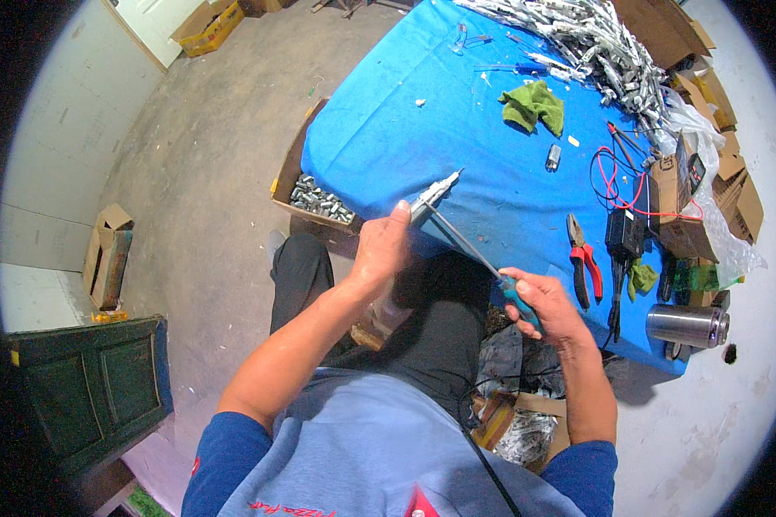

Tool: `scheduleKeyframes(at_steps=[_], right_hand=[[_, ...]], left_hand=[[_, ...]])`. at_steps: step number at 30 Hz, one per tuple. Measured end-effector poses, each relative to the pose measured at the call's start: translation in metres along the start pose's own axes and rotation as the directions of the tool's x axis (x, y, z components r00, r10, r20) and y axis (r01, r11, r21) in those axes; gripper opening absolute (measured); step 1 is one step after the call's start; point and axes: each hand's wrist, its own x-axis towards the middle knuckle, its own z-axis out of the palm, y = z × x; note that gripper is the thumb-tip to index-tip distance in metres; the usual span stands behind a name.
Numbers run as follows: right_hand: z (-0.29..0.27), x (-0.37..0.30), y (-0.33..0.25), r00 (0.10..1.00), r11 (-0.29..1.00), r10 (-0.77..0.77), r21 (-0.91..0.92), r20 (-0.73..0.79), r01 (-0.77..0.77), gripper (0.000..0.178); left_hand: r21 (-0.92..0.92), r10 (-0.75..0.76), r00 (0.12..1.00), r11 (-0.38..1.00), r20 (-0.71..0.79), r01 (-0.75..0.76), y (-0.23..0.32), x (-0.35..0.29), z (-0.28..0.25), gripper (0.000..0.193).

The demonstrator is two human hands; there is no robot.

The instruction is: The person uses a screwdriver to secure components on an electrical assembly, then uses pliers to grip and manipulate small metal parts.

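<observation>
My left hand (385, 247) is closed around a slender white pen-like piece (441, 187), its thin dark tip pointing away over the table edge. In my right hand (545, 308) is a screwdriver (462, 239) with a teal handle. Its metal shaft slants up to the left, and its tip meets the side of the white piece just beyond my left thumb. Whether the tip presses in or only rests there is too small to tell. The blue cloth (379, 112) of the table lies under both tools.
A heap of white slender pieces (595, 43) covers the far right. Nearby lie a green rag (533, 107), red-handled pliers (585, 265), a black adapter (625, 233) with red wires, and a metal flask (687, 327). A cardboard box of small metal cylinders (321, 200) stands left of the table.
</observation>
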Motion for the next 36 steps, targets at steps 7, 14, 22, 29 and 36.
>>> scheduleKeyframes(at_steps=[7, 14, 22, 29, 36], right_hand=[[0.007, 0.015, 0.050, 0.996, 0.995, -0.072, 0.065, -0.047, 0.075, 0.047], [0.021, 0.032, 0.090, 0.797, 0.745, -0.572, -0.530, -0.194, 0.406, 0.037], [0.025, 0.025, 0.094, 0.894, 0.910, -0.384, -0.259, -0.229, 0.325, 0.042], [-0.007, 0.000, 0.033, 0.998, 0.994, -0.060, 0.094, 0.007, 0.059, 0.046], [0.002, 0.009, 0.047, 0.999, 0.995, -0.012, 0.100, -0.053, 0.017, 0.046]], left_hand=[[0.053, 0.005, 1.000, 0.999, -0.004, -0.005, -0.001, 0.002, -0.003, 0.063], [0.119, 0.060, 0.997, 0.991, -0.052, -0.053, -0.003, 0.000, 0.005, 0.064], [0.348, 0.298, 0.953, 0.900, -0.050, -0.263, -0.018, 0.000, 0.012, 0.067], [0.494, 0.351, 0.936, 0.819, -0.032, -0.291, -0.003, -0.017, 0.017, 0.069], [0.484, 0.345, 0.936, 0.831, -0.066, -0.272, -0.009, -0.008, 0.005, 0.067]])
